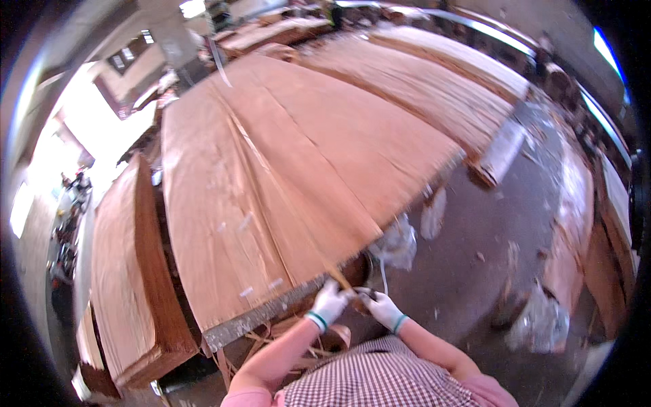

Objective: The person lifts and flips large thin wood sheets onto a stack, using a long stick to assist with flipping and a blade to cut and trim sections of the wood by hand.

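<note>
Checked cloth from an apron (366, 376) is closest, with a pink sleeve (491, 391) on the right. Just past it are two hands in white gloves with green cuffs. The left hand (329, 303) has its fingers closed on a thin wood strip (339, 277). The right hand (382, 309) is just beside it, with its fingers bent in by the near end of the strip. Those fingers are blurry, so I cannot tell if they pinch it too. The strip pokes out past the left fingers and slants up and to the left, over the big tan wood sheet (366, 149).

A crumpled clear plastic bag (400, 243) hangs by the front edge, near the right hand. Another clear bag (542, 322) sits far to the right. I cannot tell what is in them.

The sheet's front edge (261, 309) is gray and rough, and the hands are at its right part. Loose wood strips (258, 349) lie in a tangle below it, by the left arm. A tall wood stack (119, 271) stands on the left, with a narrow dark gap beside the sheet. To the right, the gray floor (468, 230) has wide open room.
</note>
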The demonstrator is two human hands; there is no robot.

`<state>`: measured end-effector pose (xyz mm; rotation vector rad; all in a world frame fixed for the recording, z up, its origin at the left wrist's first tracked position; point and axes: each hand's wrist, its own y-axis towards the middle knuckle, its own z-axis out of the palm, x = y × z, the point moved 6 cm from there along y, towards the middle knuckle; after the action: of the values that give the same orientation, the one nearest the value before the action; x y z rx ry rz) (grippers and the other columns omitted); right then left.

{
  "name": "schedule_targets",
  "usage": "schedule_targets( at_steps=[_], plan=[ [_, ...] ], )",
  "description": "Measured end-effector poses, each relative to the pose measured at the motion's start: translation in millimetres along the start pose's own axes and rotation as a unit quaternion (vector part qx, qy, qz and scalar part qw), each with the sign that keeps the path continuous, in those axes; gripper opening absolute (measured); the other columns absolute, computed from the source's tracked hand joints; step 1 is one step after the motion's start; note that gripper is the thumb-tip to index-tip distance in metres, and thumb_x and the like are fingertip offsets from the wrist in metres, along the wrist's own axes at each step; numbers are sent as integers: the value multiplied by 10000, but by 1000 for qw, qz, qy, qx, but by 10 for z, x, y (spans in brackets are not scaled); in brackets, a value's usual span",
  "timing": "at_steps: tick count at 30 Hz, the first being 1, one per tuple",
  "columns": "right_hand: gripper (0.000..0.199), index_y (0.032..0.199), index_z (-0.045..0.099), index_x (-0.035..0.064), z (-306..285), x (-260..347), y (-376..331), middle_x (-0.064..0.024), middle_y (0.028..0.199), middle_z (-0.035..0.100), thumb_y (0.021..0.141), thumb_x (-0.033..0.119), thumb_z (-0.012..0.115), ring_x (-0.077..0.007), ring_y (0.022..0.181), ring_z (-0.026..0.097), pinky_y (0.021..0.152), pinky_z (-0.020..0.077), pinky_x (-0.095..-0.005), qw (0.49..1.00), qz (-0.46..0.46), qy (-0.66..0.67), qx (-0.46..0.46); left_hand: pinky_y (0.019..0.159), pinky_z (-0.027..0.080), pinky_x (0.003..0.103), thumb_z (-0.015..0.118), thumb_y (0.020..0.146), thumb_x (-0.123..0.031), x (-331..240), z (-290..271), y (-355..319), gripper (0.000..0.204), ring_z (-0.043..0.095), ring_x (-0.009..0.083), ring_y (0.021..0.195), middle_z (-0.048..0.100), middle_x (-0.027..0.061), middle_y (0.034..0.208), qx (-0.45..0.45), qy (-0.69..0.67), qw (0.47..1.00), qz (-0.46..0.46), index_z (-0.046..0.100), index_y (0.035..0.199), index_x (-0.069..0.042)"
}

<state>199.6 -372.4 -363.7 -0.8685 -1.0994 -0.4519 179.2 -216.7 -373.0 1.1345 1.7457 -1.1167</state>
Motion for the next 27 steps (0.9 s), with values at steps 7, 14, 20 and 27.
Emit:
schedule_targets(
  at_steps=[7,14,20,27],
  plan=[
    [188,949,643,36,-1100,573,231,13,676,554,842,185,684,-79,531,487,479,413,-238,994,6,-108,-18,999,316,530,549,840,-362,-773,676,831,507,470,344,1167,547,146,1200,-41,507,827,242,539,1256,-73],
    [128,857,634,24,-1536,983,111,23,638,544,838,142,678,-67,476,461,417,367,-232,999,11,-35,-34,1070,144,649,518,846,-442,-929,468,1373,646,258,324,1372,320,100,1474,-87,522,848,15,408,1375,-89],
    [201,988,606,-17,-1667,1192,-79,-29,785,615,814,85,616,-110,704,559,660,467,-269,971,-79,-201,-108,803,482,286,576,905,-161,-628,-663,966,194,625,164,881,657,79,957,-274,-306,912,-23,654,975,2],
    [286,1047,572,20,-833,592,-550,-198,763,640,815,185,601,-342,731,649,657,497,-389,922,2,-354,-156,505,406,201,650,886,-249,-1151,-1087,291,219,530,63,561,599,-14,706,-219,-397,891,1,641,837,-36]
  ],
)
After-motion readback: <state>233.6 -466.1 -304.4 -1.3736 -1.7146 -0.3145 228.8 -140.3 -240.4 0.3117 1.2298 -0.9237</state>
